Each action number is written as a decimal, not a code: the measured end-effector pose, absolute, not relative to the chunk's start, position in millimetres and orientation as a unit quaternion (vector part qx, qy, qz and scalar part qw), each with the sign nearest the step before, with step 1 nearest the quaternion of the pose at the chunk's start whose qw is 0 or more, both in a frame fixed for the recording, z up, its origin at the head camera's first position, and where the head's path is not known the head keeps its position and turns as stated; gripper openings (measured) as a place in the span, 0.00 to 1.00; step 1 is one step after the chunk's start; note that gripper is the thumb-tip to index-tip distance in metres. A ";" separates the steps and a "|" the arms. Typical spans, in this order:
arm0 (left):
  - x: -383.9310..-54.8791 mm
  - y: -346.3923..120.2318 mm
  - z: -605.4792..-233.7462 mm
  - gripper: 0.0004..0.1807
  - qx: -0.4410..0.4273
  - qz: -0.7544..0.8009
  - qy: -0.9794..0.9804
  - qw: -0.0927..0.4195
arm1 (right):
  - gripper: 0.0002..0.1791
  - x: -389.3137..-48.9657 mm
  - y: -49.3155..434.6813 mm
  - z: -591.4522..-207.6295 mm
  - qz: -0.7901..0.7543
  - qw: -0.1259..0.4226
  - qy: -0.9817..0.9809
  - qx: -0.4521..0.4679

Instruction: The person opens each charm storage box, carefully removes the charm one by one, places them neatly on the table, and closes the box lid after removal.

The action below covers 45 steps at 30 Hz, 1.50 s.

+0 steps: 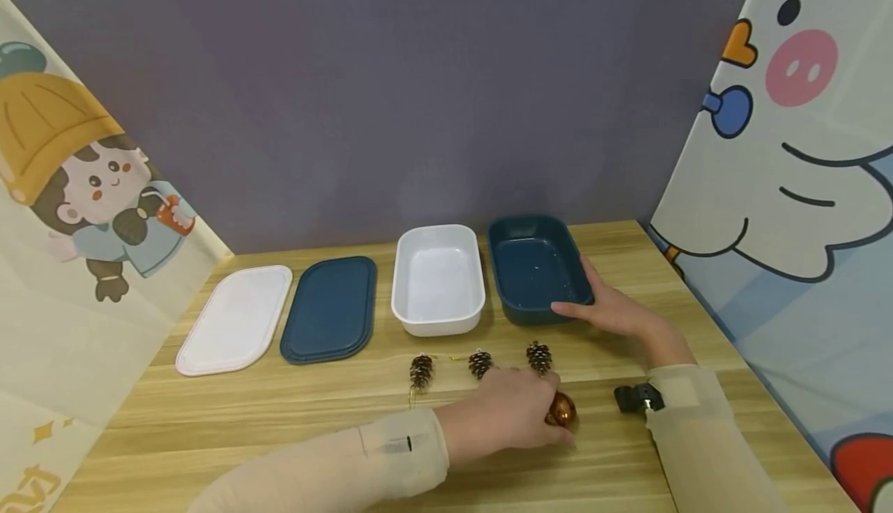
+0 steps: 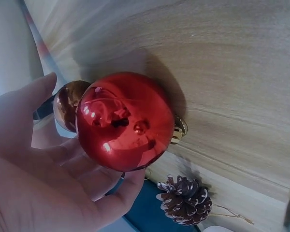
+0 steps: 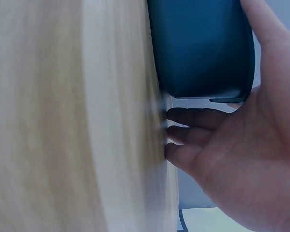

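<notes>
My left hand (image 1: pixel 512 408) is low over the table, thumb and forefinger around a shiny bronze Christmas bauble (image 1: pixel 562 411). Under its palm, a larger red bauble (image 2: pixel 125 121) lies against the other fingers in the left wrist view; the hand hides it from the head view. My right hand (image 1: pixel 617 313) holds the near right corner of a dark blue container (image 1: pixel 533 315), thumb at the front rim and forefinger along the right side. The lower fingers of that hand reach down beside the container (image 3: pixel 203 53) at the tabletop in the right wrist view.
Pine cones (image 1: pixel 421 372) with gold strings lie in a row before the containers. A white container (image 1: pixel 438 327) stands left of the blue one. Farther left lie a dark blue lid (image 1: pixel 329 308) and a white lid (image 1: pixel 235 319). Walls enclose the table's back and sides.
</notes>
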<state>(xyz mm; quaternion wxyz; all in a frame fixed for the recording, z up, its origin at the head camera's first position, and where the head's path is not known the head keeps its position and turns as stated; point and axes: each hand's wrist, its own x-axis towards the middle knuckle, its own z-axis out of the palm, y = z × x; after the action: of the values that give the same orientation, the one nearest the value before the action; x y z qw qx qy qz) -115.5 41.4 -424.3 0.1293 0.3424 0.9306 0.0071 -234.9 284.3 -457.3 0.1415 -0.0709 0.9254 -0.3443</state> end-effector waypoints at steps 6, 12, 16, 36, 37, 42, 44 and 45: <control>-114.8 40.7 -423.2 0.38 0.352 0.005 0.927 0.132 | 0.72 -234.5 284.0 -457.2 -0.342 0.142 0.926 -0.070; -115.4 41.8 -421.1 0.36 0.348 -0.003 0.926 0.147 | 0.72 -235.1 284.1 -457.5 -0.335 0.138 0.929 -0.069; -115.1 42.5 -421.5 0.39 0.347 -0.010 0.926 0.151 | 0.72 -235.1 284.1 -457.3 -0.334 0.138 0.930 -0.069; -116.2 42.9 -421.7 0.31 0.370 -0.009 0.915 0.159 | 0.72 -234.7 284.3 -457.7 -0.344 0.140 0.926 -0.069; -116.0 42.7 -422.1 0.31 0.371 -0.007 0.915 0.159 | 0.72 -234.8 284.3 -457.7 -0.345 0.140 0.926 -0.069; -115.4 42.7 -421.6 0.34 0.368 -0.001 0.916 0.161 | 0.72 -234.7 284.3 -457.2 -0.350 0.141 0.923 -0.071; -115.2 42.9 -421.3 0.34 0.365 0.001 0.917 0.160 | 0.72 -234.6 284.1 -457.0 -0.350 0.140 0.924 -0.071; -115.2 43.1 -420.8 0.35 0.363 0.002 0.918 0.160 | 0.72 -234.5 284.0 -457.0 -0.349 0.139 0.924 -0.071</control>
<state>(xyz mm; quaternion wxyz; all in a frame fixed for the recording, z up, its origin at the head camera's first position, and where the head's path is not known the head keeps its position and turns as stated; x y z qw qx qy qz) -115.2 43.1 -420.8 0.1604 0.3628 0.9180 0.0017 -234.5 284.0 -457.0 0.1394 -0.0707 0.9241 -0.3488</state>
